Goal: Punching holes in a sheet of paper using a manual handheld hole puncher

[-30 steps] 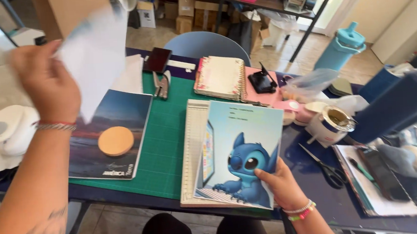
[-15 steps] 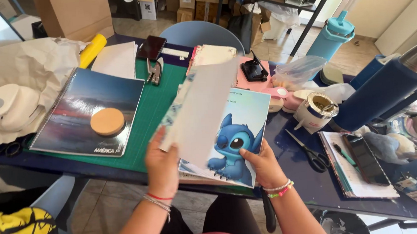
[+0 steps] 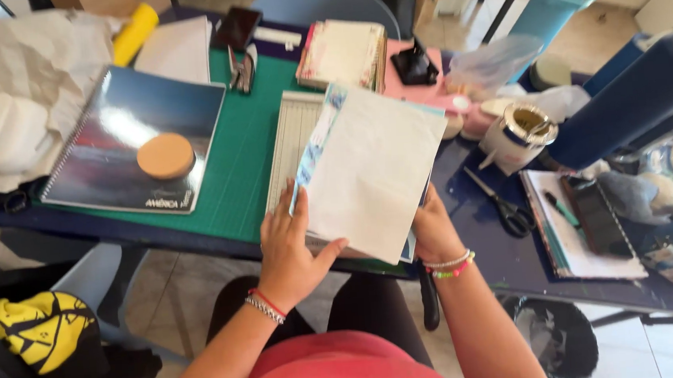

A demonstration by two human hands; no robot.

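Observation:
A white sheet of paper (image 3: 371,171) lies over a notebook cover with a blue cartoon picture (image 3: 314,147), of which only the left edge shows. My left hand (image 3: 289,243) presses on the sheet's lower left corner. On the right, my right hand (image 3: 432,230) grips the edge of the sheet and notebook from below. Both rest on a green cutting mat (image 3: 243,152) at the near edge of a dark blue table (image 3: 507,260).
A dark spiral notebook (image 3: 122,121) with a round cork disc (image 3: 165,156) lies at left. Scissors (image 3: 499,201), a tin can (image 3: 516,135), a dark blue roll (image 3: 622,102), another notebook with a phone (image 3: 591,222) sit at right. A planner (image 3: 343,54) lies behind.
The white sheet came down from my raised left hand onto the cartoon notebook and now covers it almost fully. Both hands now hold it at the near edge.

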